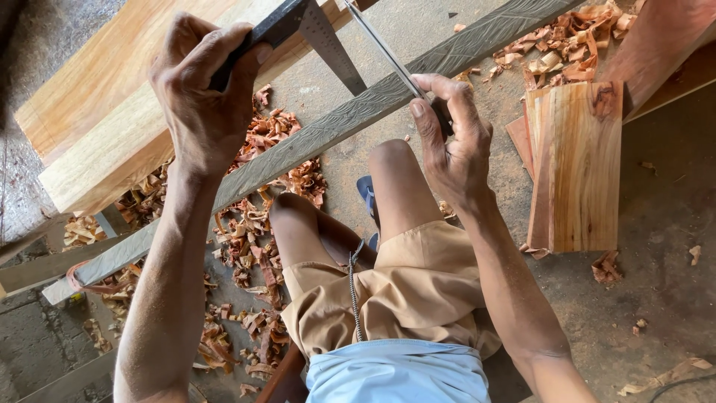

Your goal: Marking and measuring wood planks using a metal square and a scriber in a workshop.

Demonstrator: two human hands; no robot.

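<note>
Dusty concrete floor (656, 224) lies strewn with reddish wood shavings (253, 224). Left hand (205, 97) has its fingers clamped round the dark stock of a try square (298, 30), whose grey metal blade slants down toward the right. Right hand (451, 142) pinches a thin steel ruler (384, 48), its long axis running up-left. Both sit over a grey weathered plank (358, 116) crossing diagonally above the knees.

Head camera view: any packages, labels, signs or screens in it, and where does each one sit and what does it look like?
No packages, labels, signs or screens show.
Nearest to a marked thing: metal square, top centre, dark handle in the left hand, grey blade with fine graduations lying on the long grey plank.
Thin metal strip, held by the right hand.
</note>
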